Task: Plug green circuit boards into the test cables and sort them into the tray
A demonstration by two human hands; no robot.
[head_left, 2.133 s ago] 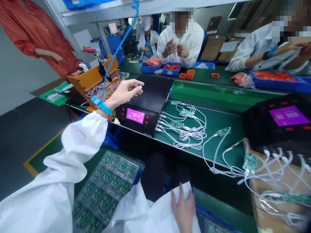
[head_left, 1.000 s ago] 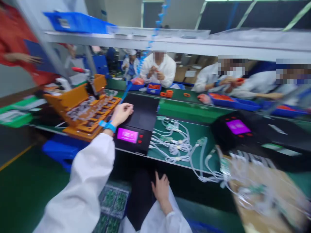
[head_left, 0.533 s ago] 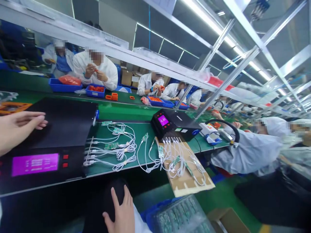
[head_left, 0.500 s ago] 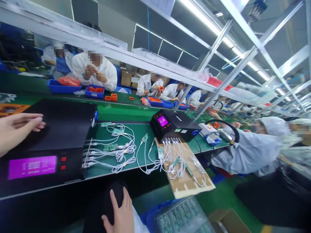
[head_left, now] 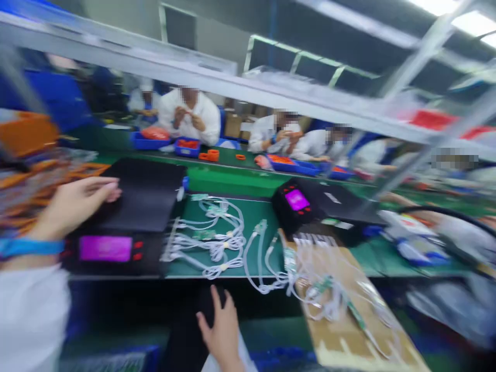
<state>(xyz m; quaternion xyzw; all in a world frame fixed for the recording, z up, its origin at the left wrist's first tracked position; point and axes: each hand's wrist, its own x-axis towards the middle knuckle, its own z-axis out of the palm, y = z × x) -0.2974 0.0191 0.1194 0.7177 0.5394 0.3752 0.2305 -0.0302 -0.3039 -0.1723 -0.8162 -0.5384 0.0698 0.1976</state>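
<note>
My left hand [head_left: 79, 199], with a blue band at the wrist, rests over the left side of a black test box [head_left: 145, 199]. Its fingers are loosely extended, with nothing visible in them. The box has a lit magenta screen [head_left: 105, 249] and red buttons. White cables [head_left: 227, 245] run from its right side to small green circuit boards [head_left: 204, 235] on the green bench. Below the bench edge, my right hand [head_left: 222, 328] is spread and empty, over a dark surface that looks like my leg.
A second black box [head_left: 321, 206] stands to the right, its cables and boards lying over a cardboard sheet [head_left: 344, 336] that juts past the bench edge. Orange parts [head_left: 29, 137] are piled at left. Across the bench, people in white coats work by blue bins [head_left: 188, 148]. A metal shelf rail [head_left: 217, 77] crosses above.
The view has swung left, so the bench appears shifted right and more of my left arm shows. Both hands keep nearly the same pose and place. The picture is now more blurred.
</note>
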